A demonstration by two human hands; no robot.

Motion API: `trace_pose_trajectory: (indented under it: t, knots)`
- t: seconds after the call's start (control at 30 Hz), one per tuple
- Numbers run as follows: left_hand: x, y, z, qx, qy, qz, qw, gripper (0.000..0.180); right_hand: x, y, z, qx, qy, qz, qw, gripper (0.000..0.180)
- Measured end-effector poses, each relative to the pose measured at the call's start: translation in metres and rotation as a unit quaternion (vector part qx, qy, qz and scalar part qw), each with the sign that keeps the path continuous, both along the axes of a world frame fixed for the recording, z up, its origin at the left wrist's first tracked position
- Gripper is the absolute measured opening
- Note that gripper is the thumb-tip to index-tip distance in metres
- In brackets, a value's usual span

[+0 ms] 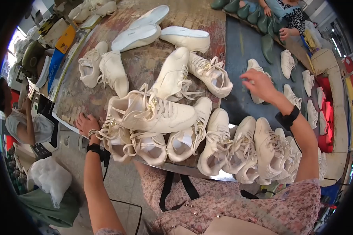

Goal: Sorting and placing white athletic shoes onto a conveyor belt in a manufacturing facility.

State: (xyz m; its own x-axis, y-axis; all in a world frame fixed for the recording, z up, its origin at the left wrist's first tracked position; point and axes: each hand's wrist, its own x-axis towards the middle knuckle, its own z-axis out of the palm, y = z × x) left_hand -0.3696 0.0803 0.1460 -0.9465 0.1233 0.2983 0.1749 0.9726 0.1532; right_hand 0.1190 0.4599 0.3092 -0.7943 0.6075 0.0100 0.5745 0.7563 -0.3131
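Note:
My left hand (pixel 87 125) rests at the table's left front edge with its fingers apart and nothing in it. Beside it lies a pile of cream lace-up sneakers, with one sneaker (pixel 161 113) on its side across the top. My right hand (pixel 259 85) is raised over the dark belt, fingers apart and slightly bent, holding nothing. Below it is a cream sneaker (pixel 255 94), partly hidden by the hand; whether they touch I cannot tell. Between my hands two more sneakers lean together, one upper (pixel 170 72) lying toward the table's middle.
Soles-up sneakers (pixel 139 37) lie at the table's far side. A row of sneakers (pixel 219 137) lines the front edge. Green shoe lasts (pixel 267 49) stand at far right near a co-worker's hand (pixel 285 33). Another person (pixel 29 123) sits at left. Red bins (pixel 326 121) stand right.

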Motion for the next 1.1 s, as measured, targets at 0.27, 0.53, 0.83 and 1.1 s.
trace_pose_trajectory:
  t: [0.27, 0.53, 0.83, 1.1]
  knots:
    - [0.015, 0.004, 0.01, 0.024, -0.033, 0.009, 0.999, 0.041, -0.146, -0.063, 0.005, 0.3, 0.067, 0.278, 0.91, 0.046]
    - [0.011, 0.005, 0.01, 0.066, -0.009, -0.004, 0.998, 0.039, -0.243, -0.018, 0.007, 0.316, 0.005, 0.395, 0.863, 0.039]
    - [-0.006, -0.002, -0.017, 0.02, 0.068, -0.038, 0.997, 0.04, -0.098, 0.097, 0.088, -0.274, 0.07, -0.017, 0.959, 0.059]
    - [-0.021, -0.005, -0.021, -0.063, 0.025, 0.018, 0.998, 0.04, 0.046, 0.172, -0.003, -0.42, 0.242, -0.309, 0.818, 0.046]
